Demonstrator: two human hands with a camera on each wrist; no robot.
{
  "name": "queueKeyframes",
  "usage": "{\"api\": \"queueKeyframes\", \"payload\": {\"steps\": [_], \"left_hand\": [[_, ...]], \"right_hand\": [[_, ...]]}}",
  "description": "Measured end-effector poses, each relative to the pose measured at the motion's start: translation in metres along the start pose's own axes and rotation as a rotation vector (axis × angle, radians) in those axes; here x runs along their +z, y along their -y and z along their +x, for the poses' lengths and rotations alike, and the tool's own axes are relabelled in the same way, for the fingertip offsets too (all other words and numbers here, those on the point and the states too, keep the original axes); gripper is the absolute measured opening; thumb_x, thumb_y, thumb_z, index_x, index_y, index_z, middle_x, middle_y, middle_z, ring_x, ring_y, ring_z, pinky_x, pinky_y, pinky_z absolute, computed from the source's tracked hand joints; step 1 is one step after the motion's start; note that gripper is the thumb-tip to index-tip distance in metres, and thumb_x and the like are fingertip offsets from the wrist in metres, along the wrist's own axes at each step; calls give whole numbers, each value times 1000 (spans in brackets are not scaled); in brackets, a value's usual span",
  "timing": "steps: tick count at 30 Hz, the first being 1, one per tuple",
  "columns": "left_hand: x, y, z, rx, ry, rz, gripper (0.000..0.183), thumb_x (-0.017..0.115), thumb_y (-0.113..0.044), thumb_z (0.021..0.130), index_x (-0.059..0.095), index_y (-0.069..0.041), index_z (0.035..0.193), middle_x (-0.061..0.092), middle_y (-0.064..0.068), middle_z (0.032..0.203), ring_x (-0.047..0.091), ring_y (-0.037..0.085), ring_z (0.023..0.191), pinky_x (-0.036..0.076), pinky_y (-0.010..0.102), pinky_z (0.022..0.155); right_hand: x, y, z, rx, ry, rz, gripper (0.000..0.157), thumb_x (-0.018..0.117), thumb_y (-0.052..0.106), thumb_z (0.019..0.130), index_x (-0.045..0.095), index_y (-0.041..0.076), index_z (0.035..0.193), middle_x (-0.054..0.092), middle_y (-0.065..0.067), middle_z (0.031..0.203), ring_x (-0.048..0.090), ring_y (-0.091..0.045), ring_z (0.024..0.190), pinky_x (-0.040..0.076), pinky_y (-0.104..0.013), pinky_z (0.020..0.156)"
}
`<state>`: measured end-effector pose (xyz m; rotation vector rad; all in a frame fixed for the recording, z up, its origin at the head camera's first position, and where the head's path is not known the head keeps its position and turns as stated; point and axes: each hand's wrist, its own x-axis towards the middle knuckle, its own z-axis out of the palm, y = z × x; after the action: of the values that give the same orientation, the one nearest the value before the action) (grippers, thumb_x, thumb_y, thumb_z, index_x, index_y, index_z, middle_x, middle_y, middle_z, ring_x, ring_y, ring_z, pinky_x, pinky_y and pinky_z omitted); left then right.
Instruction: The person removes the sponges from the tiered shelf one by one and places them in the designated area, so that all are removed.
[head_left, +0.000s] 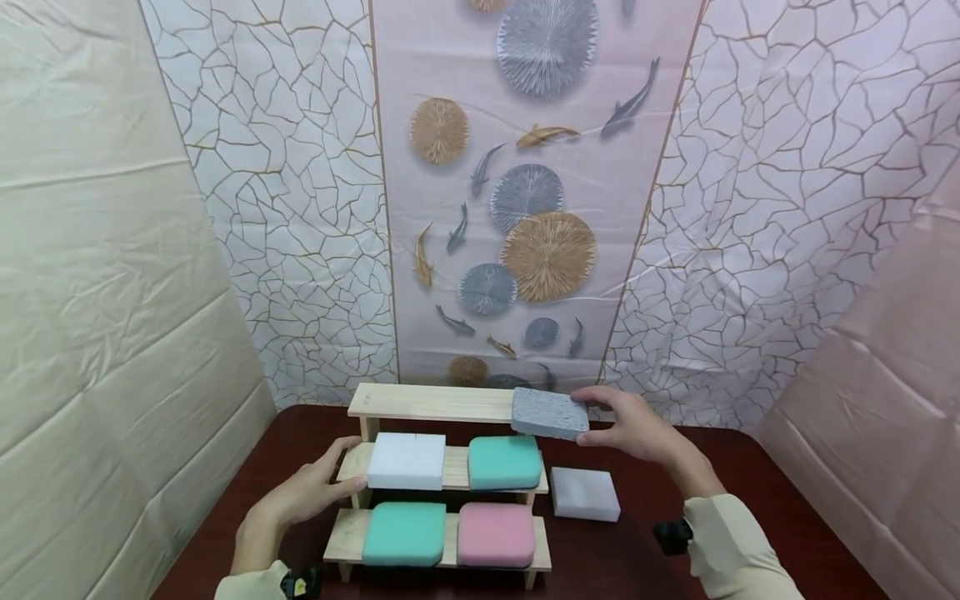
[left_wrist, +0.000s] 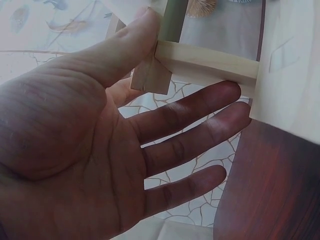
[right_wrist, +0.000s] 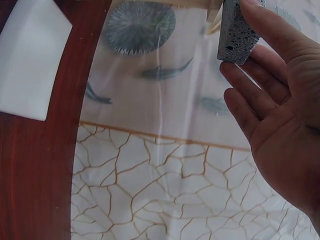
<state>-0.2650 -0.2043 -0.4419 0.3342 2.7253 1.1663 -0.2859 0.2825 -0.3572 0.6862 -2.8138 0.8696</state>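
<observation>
My right hand (head_left: 626,423) pinches a grey, porous sponge block (head_left: 550,413) between thumb and fingers, over the right end of the top shelf of a wooden tiered stand (head_left: 431,403). The right wrist view shows its pitted side (right_wrist: 235,40). At the left end of the middle shelf, my left hand (head_left: 306,492) grips the board, thumb at the front and index finger at the back; the other fingers (left_wrist: 190,145) extend below. That shelf carries a white sponge block (head_left: 407,460) and a green sponge (head_left: 505,462). On the bottom shelf sit another green sponge (head_left: 405,534) and a pink sponge (head_left: 496,535).
A white block (head_left: 585,493) lies on the dark red table (head_left: 637,542), right of the stand. Behind the table hangs a patterned cloth (head_left: 495,208) with fish and round motifs. Plain cloth walls (head_left: 112,333) close off both sides.
</observation>
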Motion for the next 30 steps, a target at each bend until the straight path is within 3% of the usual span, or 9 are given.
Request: {"api": "queueKeyframes", "payload": {"steps": [7, 15, 22, 30], "left_hand": [[-1, -3, 0, 11, -3, 29, 78, 68, -51, 92, 31, -17, 152, 50, 26, 141, 56, 41, 120, 45, 62, 91], [-1, -2, -3, 15, 2, 17, 77, 67, -50, 93, 30, -17, 152, 49, 27, 142, 56, 41, 120, 44, 62, 92], [-3, -1, -2, 21, 5, 18, 77, 67, -50, 93, 29, -17, 153, 51, 27, 141, 57, 39, 119, 44, 61, 92], [-1, -1, -1, 12, 5, 25, 77, 68, -50, 93, 30, -17, 151, 52, 26, 139, 59, 38, 117, 44, 61, 92]], "right_hand": [[-10, -18, -14, 12, -16, 23, 64, 84, 28, 82, 58, 11, 138, 59, -13, 137, 53, -39, 127, 46, -55, 97], [-19, -33, -30, -11, -38, 15, 63, 83, 28, 83, 58, 5, 137, 62, -16, 132, 58, -38, 121, 47, -52, 95], [-21, -52, -49, 28, -57, -39, 63, 84, 28, 82, 59, 5, 136, 61, -16, 133, 50, -40, 127, 39, -61, 99], [-15, -74, -69, 107, -55, -75, 62, 84, 27, 82, 59, 8, 136, 59, -18, 136, 50, -43, 127, 41, -61, 96]]}}
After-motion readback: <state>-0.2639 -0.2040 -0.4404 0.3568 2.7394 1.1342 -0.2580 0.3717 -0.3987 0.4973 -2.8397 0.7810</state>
